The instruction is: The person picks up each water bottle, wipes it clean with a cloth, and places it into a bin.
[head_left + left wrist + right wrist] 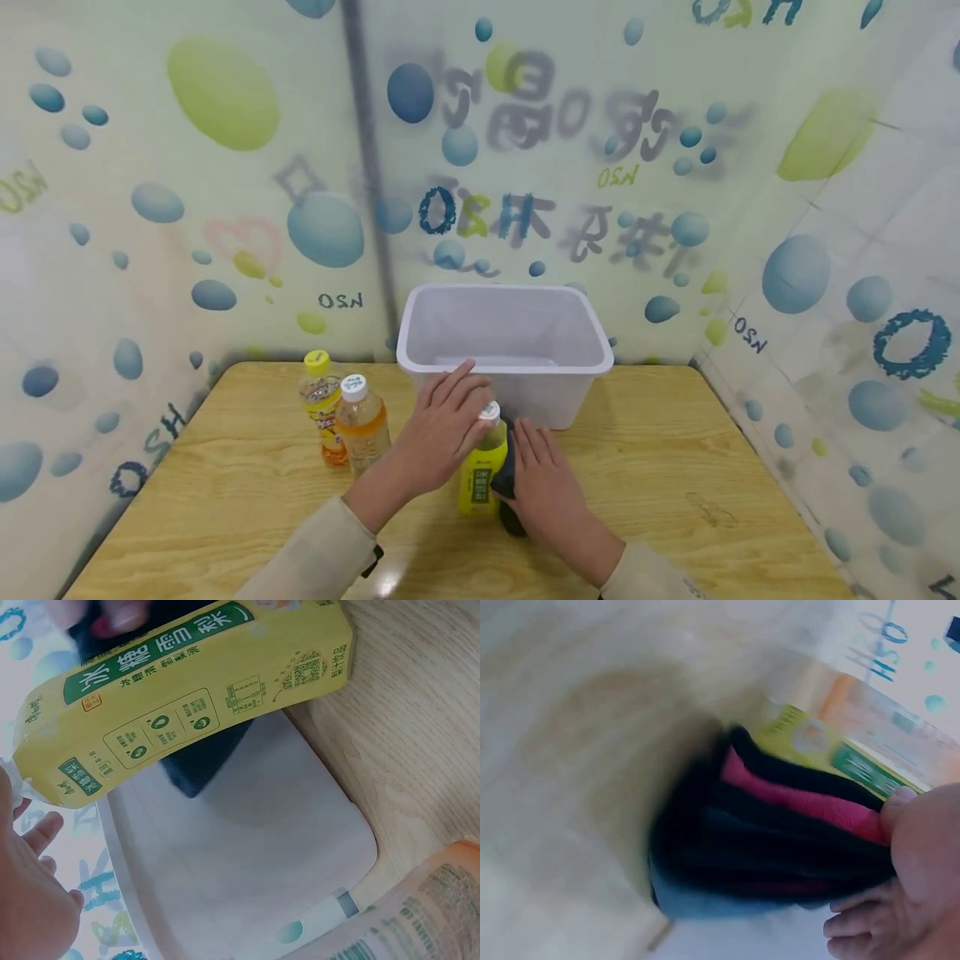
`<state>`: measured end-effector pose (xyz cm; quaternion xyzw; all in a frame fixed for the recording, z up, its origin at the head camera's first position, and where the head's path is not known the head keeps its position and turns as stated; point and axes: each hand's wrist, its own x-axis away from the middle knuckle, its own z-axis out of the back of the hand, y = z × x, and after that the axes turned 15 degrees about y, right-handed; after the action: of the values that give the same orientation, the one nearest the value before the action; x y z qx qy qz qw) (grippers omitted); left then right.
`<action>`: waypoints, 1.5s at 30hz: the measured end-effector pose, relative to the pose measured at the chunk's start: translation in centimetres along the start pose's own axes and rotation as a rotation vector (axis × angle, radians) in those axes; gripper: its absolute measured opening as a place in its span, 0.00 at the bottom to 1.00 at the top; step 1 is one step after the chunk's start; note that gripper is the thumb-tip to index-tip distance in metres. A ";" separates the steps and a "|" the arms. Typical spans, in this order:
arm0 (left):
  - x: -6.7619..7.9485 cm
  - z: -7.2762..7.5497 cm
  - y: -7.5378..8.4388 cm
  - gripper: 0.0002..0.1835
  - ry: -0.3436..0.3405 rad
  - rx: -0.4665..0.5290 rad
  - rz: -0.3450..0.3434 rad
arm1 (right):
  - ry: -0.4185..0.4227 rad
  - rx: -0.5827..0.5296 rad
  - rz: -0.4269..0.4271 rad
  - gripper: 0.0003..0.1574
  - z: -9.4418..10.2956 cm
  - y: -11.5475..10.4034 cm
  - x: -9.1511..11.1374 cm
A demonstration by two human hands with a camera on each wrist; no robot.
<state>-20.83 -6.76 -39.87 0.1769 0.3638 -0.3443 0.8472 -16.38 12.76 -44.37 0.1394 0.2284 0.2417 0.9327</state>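
In the head view, a yellow-labelled drink bottle [481, 475] with a white cap stands upright on the table. My left hand [448, 427] holds it by the neck and cap. A dark folded cloth [772, 825] with pink inner layers is gripped by my right hand [551, 492], its thumb [898, 806] pressing on the fabric. The cloth lies against the bottle's right side. Close up in the left wrist view, the bottle's label [180, 705] crosses in front of the cloth [202, 761]. Part of my left fingers is hidden behind the cap.
Behind the hands, a white plastic bin [504, 368] stands at the table's back edge. To the left are a bottle with an orange label and white cap [363, 425] and a yellow-capped bottle [322, 408]. Patterned curtains or walls enclose the wooden table [675, 467].
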 end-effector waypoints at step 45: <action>-0.1 0.2 0.2 0.26 -0.024 -0.023 0.008 | 0.142 -0.236 -0.156 0.44 4.2 1.7 -1.9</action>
<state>-20.69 -6.64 -39.64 0.1644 0.3568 -0.3388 0.8549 -16.45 12.66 -39.50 -0.0070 0.2739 0.2028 0.9401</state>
